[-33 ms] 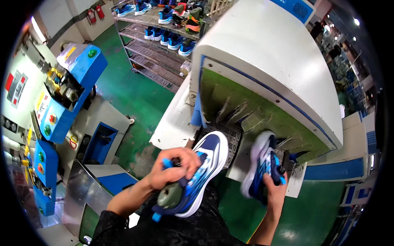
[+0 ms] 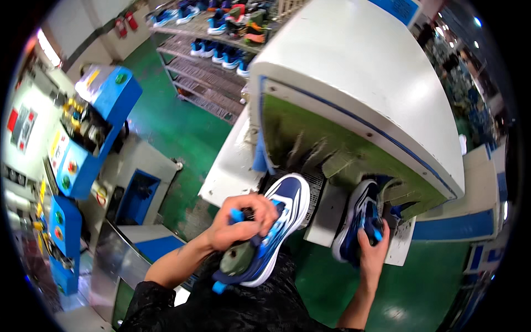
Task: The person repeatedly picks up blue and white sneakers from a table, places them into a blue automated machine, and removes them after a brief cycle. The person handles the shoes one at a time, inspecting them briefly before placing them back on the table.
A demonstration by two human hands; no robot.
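So the person's left hand (image 2: pixel 243 221) is curled tight over the top of a blue-and-white athletic shoe with a white sole (image 2: pixel 271 227), fingers wrapped round the lacing area, and the shoe sits on a olive-green last with a bright blue plug at the heel end (image 2: pixel 235 260), toe pointing up toward the machine. The right hand (image 2: pixel 371 249) has its fingers closed around the heel of a second blue-and-white shoe (image 2: pixel 357 221), which is held sole-outward with its toe pushed up into the opening of a big white box-shaped machine with a blue trim line (image 2: pixel 354 77). The mouth of that machine is hung with green flap strips (image 2: pixel 332 155), and the second shoe is right among them. A white rectangular sheet (image 2: pixel 401 243) hangs just beside the right hand, under the machine's lower corner; print too small to make out. Off to the left there's a blue-and-grey control cabinet (image 2: pixel 83 138) with round red and green buttons and a small red rectangular label on the pale panel next to it (image 2: pixel 12 119). Up top, a wire shelf rack (image 2: pixel 210 72) holds rows of blue shoes, and two red extinguisher-like cylinders (image 2: pixel 126 23) stand against the wall on the green floor (image 2: pixel 166 127).
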